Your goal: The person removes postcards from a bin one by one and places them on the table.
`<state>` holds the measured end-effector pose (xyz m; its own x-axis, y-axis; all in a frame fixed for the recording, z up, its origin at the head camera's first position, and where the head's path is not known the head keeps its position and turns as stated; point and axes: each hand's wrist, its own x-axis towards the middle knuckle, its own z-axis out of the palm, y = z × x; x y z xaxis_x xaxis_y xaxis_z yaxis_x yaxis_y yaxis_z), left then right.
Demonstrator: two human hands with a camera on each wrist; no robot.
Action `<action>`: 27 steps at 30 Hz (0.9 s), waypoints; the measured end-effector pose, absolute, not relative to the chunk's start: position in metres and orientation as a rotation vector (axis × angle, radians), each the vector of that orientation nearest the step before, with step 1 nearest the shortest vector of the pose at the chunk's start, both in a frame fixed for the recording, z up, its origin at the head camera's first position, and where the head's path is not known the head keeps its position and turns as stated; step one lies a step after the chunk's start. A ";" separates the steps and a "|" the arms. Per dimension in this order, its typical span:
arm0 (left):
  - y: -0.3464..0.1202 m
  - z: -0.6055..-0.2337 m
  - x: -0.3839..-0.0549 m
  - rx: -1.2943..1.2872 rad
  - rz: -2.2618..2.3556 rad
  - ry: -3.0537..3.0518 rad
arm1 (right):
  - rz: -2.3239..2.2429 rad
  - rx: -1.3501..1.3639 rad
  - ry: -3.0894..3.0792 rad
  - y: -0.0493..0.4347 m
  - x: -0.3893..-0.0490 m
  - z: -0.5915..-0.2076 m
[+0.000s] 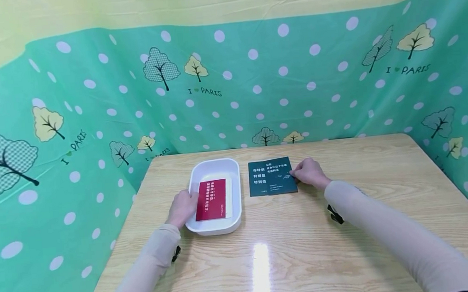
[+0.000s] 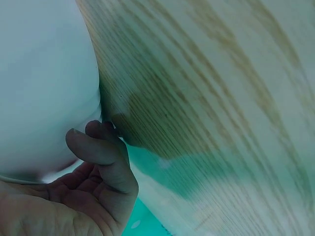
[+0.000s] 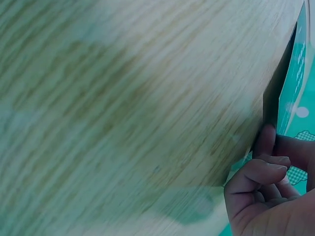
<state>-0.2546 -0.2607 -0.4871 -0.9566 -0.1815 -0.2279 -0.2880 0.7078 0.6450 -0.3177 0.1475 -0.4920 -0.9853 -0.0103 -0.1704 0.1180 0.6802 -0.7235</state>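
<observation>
A white plastic tub (image 1: 238, 210) with rounded corners stands on the left part of the table, a red card (image 1: 211, 200) with white lettering lying in it over paler ones. My left hand (image 1: 183, 208) grips the tub's left rim; in the left wrist view its curled fingers (image 2: 96, 150) are against the white wall. Right of the tub are two dark green cards with white print, the right card (image 1: 278, 179) overlapping the left card (image 1: 257, 185). My right hand (image 1: 310, 172) pinches the right card by its right edge, which is tilted up off the table in the right wrist view.
The wooden table (image 1: 365, 167) runs back to a green dotted curtain (image 1: 254, 93) with printed trees, which also hangs along both sides. A strip of light (image 1: 261, 273) reflects off the tabletop at the front. Each wrist wears a dark strap.
</observation>
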 end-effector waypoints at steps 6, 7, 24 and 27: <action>-0.261 -0.487 -0.255 -0.386 1.080 2.768 | -1.163 0.067 2.725 0.147 -0.317 -0.492; -0.261 -0.487 -0.255 -0.385 1.078 2.770 | -1.161 0.066 2.723 0.147 -0.317 -0.492; -0.261 -0.488 -0.254 -0.388 1.101 2.756 | -1.147 0.095 2.725 0.146 -0.317 -0.494; -0.261 -0.488 -0.255 -0.388 1.090 2.760 | -1.147 0.094 2.721 0.146 -0.316 -0.493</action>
<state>-0.2546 -0.2613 -0.4881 -0.9555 -0.1837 -0.2307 -0.2918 0.7028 0.6488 -0.3163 0.1458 -0.4926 -0.9806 -0.0140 -0.1956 0.1302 0.6993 -0.7029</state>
